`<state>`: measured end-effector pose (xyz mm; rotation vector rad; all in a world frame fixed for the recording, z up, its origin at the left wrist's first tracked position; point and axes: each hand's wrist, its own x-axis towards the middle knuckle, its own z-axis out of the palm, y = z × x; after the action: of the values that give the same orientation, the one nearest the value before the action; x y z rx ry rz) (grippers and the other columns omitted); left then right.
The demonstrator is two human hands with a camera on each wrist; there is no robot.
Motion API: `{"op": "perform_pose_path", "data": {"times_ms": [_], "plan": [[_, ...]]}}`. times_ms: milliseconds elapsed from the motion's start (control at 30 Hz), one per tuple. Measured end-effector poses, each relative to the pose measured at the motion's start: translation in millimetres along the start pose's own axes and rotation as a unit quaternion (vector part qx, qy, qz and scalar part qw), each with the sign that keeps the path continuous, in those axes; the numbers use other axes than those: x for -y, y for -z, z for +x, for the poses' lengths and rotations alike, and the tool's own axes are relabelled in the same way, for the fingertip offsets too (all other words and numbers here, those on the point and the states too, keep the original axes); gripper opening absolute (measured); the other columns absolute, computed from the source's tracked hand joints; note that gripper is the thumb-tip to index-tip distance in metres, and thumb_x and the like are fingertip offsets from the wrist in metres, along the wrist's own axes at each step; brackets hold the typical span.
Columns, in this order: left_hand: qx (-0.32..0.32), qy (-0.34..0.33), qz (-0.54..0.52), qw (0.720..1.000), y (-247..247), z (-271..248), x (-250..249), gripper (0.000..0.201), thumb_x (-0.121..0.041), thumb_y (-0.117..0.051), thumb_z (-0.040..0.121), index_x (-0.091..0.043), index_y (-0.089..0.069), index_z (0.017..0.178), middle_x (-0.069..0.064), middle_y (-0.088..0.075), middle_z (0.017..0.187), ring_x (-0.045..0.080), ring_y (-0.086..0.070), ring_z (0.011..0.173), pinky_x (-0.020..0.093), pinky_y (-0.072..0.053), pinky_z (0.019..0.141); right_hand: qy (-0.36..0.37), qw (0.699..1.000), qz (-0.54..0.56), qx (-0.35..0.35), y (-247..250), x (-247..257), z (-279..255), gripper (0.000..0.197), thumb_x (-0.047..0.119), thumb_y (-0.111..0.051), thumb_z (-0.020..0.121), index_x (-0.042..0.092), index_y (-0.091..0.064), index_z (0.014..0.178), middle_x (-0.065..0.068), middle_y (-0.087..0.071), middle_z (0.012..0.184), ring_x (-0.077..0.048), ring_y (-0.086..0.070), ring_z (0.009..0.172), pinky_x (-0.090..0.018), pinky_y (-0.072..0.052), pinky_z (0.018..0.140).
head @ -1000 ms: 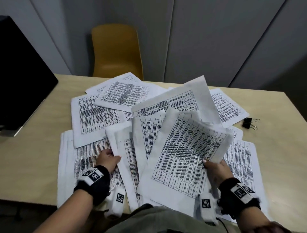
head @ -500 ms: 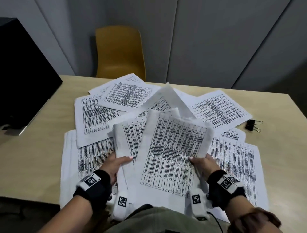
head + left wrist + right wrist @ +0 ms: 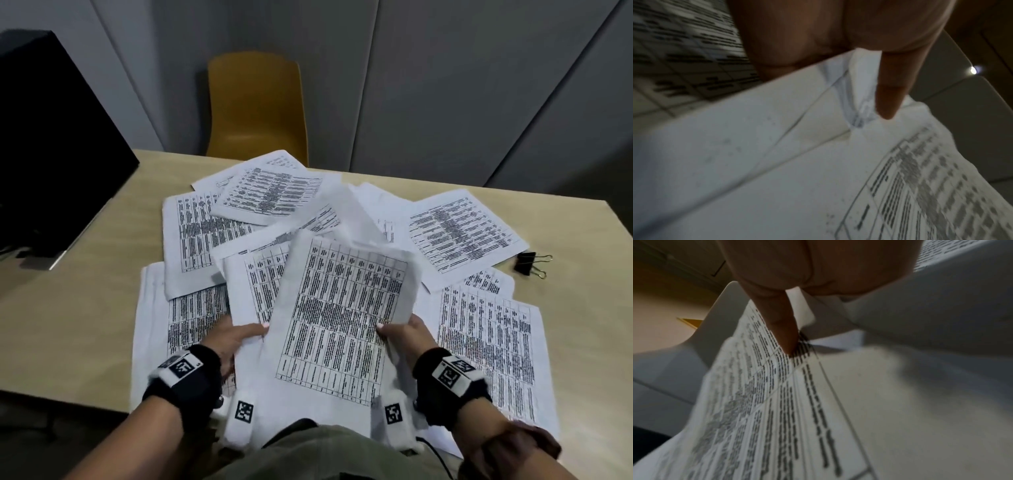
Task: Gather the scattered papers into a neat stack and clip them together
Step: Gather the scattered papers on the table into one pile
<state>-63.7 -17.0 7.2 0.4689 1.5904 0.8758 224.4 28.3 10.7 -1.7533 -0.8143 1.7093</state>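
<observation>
I hold a loose bundle of printed sheets (image 3: pixel 339 318) tilted up over the table's near edge. My left hand (image 3: pixel 236 337) grips its left side, thumb (image 3: pixel 888 97) on top of the sheets (image 3: pixel 818 162). My right hand (image 3: pixel 400 334) pinches the right side, thumb (image 3: pixel 785 331) pressed on the printed top sheet (image 3: pixel 760 402). More printed papers lie scattered flat: far left (image 3: pixel 202 233), back (image 3: pixel 270 195), right (image 3: pixel 462 229), near right (image 3: pixel 489 342). A black binder clip (image 3: pixel 529 263) sits on the table right of the papers.
The wooden table (image 3: pixel 68 301) has bare room at left and far right. A dark monitor (image 3: pixel 51 137) stands at the left edge. A yellow chair (image 3: pixel 255 109) is behind the table against grey wall panels.
Both hands have drawn closer together, pulling the held sheets into a narrower, more overlapped bundle. The sheet at the right rear has been uncovered.
</observation>
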Motion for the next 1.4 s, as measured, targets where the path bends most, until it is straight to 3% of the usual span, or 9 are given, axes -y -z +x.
{"op": "perform_pose_path", "data": {"times_ms": [100,300,400,500,800,1033,1233,1333,1400], "plan": [[-0.014,-0.020,0.067,0.997,-2.2,7.5,3.5,0.017,0.002,-0.066,0.078,-0.006,-0.062,0.092,0.018,-0.068,0.102,0.035,-0.062,0.099,0.053,-0.042,0.099,0.003,1.000,0.000,0.024,-5.5,-0.4,-1.2,0.012,-0.006,-0.057,0.084,0.002,-0.049,0.089,-0.008,-0.051,0.068,-0.009,-0.054,0.040,-0.019,-0.042,0.039],[-0.031,-0.058,0.071,0.995,5.3,8.1,-3.2,0.018,-0.002,-0.060,0.084,-0.019,-0.058,0.091,0.008,-0.064,0.098,0.033,-0.058,0.104,0.049,-0.040,0.103,0.074,0.997,-0.033,0.004,1.7,3.7,4.8,0.054,0.004,-0.063,0.083,0.002,-0.042,0.133,-0.020,-0.057,0.121,-0.027,-0.059,0.101,-0.032,-0.052,0.084],[-0.023,-0.040,0.046,0.998,18.9,12.0,-3.3,0.024,-0.006,-0.066,0.080,-0.010,-0.059,0.103,0.016,-0.065,0.110,0.035,-0.059,0.107,0.052,-0.038,0.104,0.079,0.995,0.059,-0.023,11.5,15.6,10.8,0.037,0.010,-0.056,0.090,0.007,-0.046,0.125,-0.013,-0.059,0.090,-0.012,-0.061,0.058,-0.022,-0.051,0.054],[-0.008,-0.033,0.035,0.999,26.4,16.2,-1.5,0.043,-0.012,-0.073,0.071,-0.005,-0.058,0.111,0.018,-0.066,0.111,0.038,-0.060,0.108,0.056,-0.038,0.104,0.088,0.991,0.082,-0.051,15.6,31.3,16.4,0.012,0.013,-0.049,0.094,0.009,-0.056,0.103,-0.004,-0.052,0.070,-0.012,-0.053,0.052,-0.016,-0.046,0.041],[0.002,-0.039,0.020,0.999,24.5,16.1,-0.4,0.017,0.006,-0.056,0.084,-0.006,-0.059,0.096,0.021,-0.066,0.103,0.035,-0.060,0.101,0.052,-0.040,0.102,0.111,0.986,0.066,-0.104,20.4,24.9,27.6,0.014,0.006,-0.059,0.088,0.007,-0.059,0.074,-0.008,-0.050,0.064,-0.019,-0.049,0.055,-0.014,-0.052,0.046],[-0.004,-0.042,-0.006,0.999,22.8,20.4,2.3,0.019,0.012,-0.049,0.086,-0.002,-0.057,0.095,0.016,-0.062,0.097,0.029,-0.058,0.091,0.040,-0.040,0.095,0.112,0.986,0.097,-0.072,22.1,11.8,20.7,0.015,-0.009,-0.051,0.088,0.003,-0.058,0.081,-0.014,-0.056,0.069,-0.006,-0.061,0.041,-0.017,-0.054,0.047],[-0.027,-0.026,-0.009,0.999,27.4,25.0,4.6,0.034,0.007,-0.056,0.082,0.007,-0.052,0.116,0.024,-0.062,0.113,0.038,-0.057,0.108,0.052,-0.035,0.106,0.095,0.975,0.128,-0.154,55.8,25.3,23.1,0.021,0.000,-0.048,0.092,0.012,-0.057,0.077,-0.013,-0.056,0.073,-0.020,-0.062,0.050,-0.023,-0.054,0.041],[-0.033,-0.026,-0.006,0.999,22.8,23.2,1.0,0.035,0.010,-0.052,0.084,0.012,-0.049,0.119,0.028,-0.059,0.114,0.038,-0.056,0.105,0.046,-0.039,0.101,0.061,0.981,0.122,-0.138,54.3,21.4,34.0,0.008,0.011,-0.056,0.090,0.004,-0.057,0.093,-0.015,-0.061,0.073,-0.026,-0.062,0.057,-0.034,-0.057,0.049],[-0.031,-0.025,-0.004,0.999,20.2,22.3,0.0,0.038,0.009,-0.053,0.084,0.013,-0.047,0.121,0.029,-0.058,0.117,0.039,-0.056,0.106,0.047,-0.038,0.103,0.046,0.987,0.062,-0.144,41.6,12.0,40.6,0.031,0.011,-0.064,0.082,-0.007,-0.055,0.105,-0.015,-0.062,0.065,-0.025,-0.059,0.057,-0.037,-0.052,0.056]]}}
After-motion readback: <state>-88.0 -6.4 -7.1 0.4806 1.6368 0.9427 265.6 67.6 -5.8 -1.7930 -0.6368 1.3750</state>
